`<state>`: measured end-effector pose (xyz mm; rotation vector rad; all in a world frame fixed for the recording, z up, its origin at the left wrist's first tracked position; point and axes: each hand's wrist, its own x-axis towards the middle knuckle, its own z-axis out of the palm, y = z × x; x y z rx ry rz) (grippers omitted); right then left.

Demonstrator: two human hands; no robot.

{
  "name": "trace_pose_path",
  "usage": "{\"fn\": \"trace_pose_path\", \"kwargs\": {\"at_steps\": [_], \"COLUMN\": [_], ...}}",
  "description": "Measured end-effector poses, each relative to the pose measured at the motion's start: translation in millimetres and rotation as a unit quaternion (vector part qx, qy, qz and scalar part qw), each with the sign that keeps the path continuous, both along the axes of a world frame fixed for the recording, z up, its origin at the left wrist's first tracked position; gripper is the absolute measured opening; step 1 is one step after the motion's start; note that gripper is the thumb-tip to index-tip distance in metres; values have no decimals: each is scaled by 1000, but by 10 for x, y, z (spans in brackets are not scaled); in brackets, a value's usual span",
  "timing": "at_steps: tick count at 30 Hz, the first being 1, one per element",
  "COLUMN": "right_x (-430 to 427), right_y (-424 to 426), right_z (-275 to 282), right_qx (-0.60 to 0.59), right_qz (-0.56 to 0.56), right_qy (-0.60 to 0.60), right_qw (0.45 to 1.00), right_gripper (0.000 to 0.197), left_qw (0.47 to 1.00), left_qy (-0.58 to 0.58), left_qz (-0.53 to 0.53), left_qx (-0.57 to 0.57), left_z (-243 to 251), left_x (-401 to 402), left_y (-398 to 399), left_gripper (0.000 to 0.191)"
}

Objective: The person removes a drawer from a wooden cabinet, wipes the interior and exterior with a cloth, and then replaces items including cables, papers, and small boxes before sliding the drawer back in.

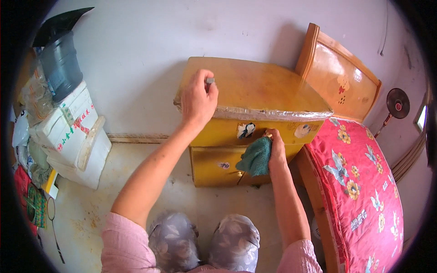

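Before me stands a yellow wooden cabinet (218, 131) with silvery tape along its front top edge and stickers on its drawer front. Over the left part of its top, my left hand (201, 94) is closed around a small grey object (209, 81), mostly hidden by the fingers. At the drawer front, my right hand (276, 145) grips a green cloth (256, 158) that hangs down. Its fingertips are at a small pale knob (269, 135). Lower down, another pale knob (239, 174) sits on the cabinet door.
Right of the cabinet is a bed with a red flowered cover (362, 191) and a wooden headboard (344, 75). A fan (398, 105) stands beyond it. White foam boxes (75, 126) hold a large water bottle (61, 68) at left. A badminton racket (52, 211) lies nearby.
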<state>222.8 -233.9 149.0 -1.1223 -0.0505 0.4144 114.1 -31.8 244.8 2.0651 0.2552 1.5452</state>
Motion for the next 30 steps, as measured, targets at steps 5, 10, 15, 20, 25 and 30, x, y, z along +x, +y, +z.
{"fn": "trace_pose_path", "kwargs": {"at_steps": [5, 10, 15, 20, 25, 30], "right_x": [-121, -284, -359, -563, -613, -607], "right_y": [-95, -179, -301, -521, -458, -484], "right_z": [-91, -8, -31, -50, 26, -86], "right_qx": [-37, -30, -69, -66, -72, -52], "right_qz": [-74, -63, -85, -101, -102, -90], "right_qy": [-81, -69, -72, -95, -109, -101], "right_qw": [993, 995, 991, 988, 986, 989], "right_gripper": [35, 33, 32, 32, 31, 33], "left_qw": [987, 999, 975, 964, 952, 956], "left_qy": [-33, -12, -64, -29, 84, 93], "left_qz": [109, -53, -179, -212, -90, 34], "left_qx": [117, -2, 118, 156, 280, 275], "left_z": [-106, -22, -112, -298, -180, -228], "left_x": [39, 2, -415, -573, -602, -730], "left_y": [-36, -20, -125, -245, -338, -240], "left_gripper": [20, 18, 16, 14, 19, 24]}}
